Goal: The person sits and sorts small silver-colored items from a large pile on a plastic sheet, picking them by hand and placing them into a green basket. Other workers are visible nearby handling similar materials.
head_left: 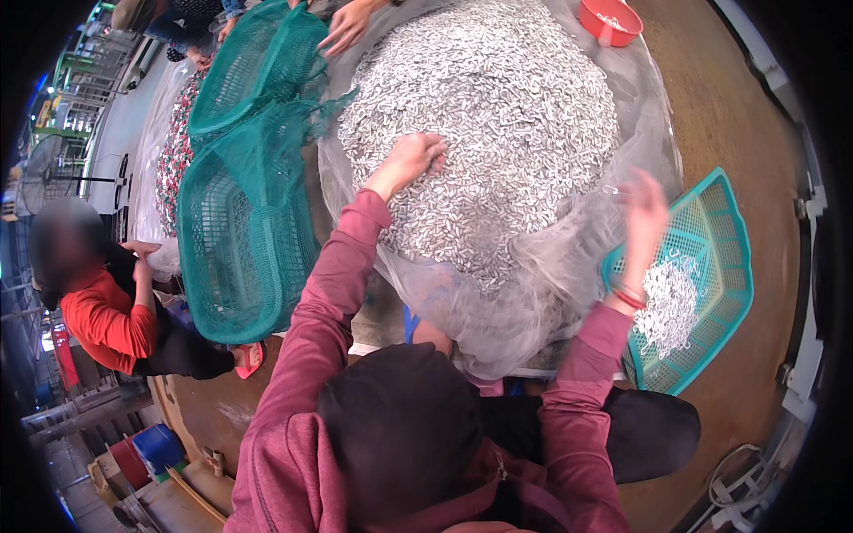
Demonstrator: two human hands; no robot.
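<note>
A broad heap of small silvery-white pieces (498, 107) lies spread on a pale translucent netting (551, 293) in front of me. My left hand (415, 162) rests on the heap's near left part, fingers curled inward; what they pinch is hidden. Blurred by motion, my right hand (645, 213) is raised over the netting's right edge, beside a teal plastic basket (724, 266). A tiny white curved piece shows by its fingertips, but I cannot make out whether it is gripped. Inside that basket sits a loose clump of thin white hook-shaped pieces (666, 306).
Two green baskets (235, 329) draped with green netting stand to the left. A red bowl (611, 22) sits at the far right. Another person's hand (351, 25) reaches in at the far side. A person in an orange-red top (111, 324) sits at the left beside another, multicoloured heap (178, 133).
</note>
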